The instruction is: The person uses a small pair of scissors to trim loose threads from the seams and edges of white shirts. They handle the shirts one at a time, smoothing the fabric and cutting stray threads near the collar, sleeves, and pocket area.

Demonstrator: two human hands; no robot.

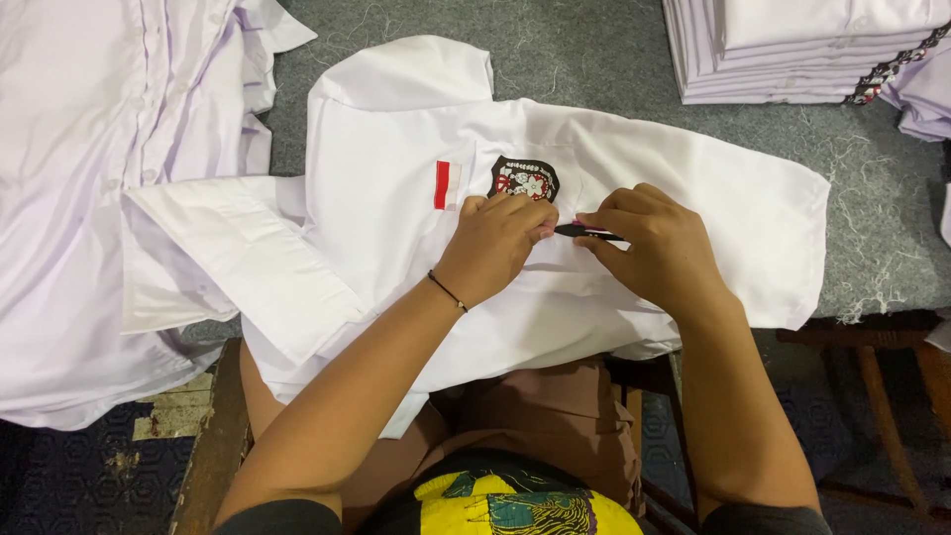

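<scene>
Head view looks down on a grey tabletop (594,59) strewn with thread scraps. Across the middle of the frame lies a white shirt (693,198), spread flat, its lower edge hanging over the near edge onto the person's lap. More pale shirts (89,149) fill the left side, and a folded stack (792,50) sits at upper right. On the shirt's chest are a red-and-white strip (442,185) and, just right of it, a dark badge (524,178). Left hand (495,243) presses the cloth just below the badge — fingers curled, holding nothing I can make out. Right hand (659,243) has its grip closed on a small dark tool (584,232), tip pointing at the left fingers.
</scene>
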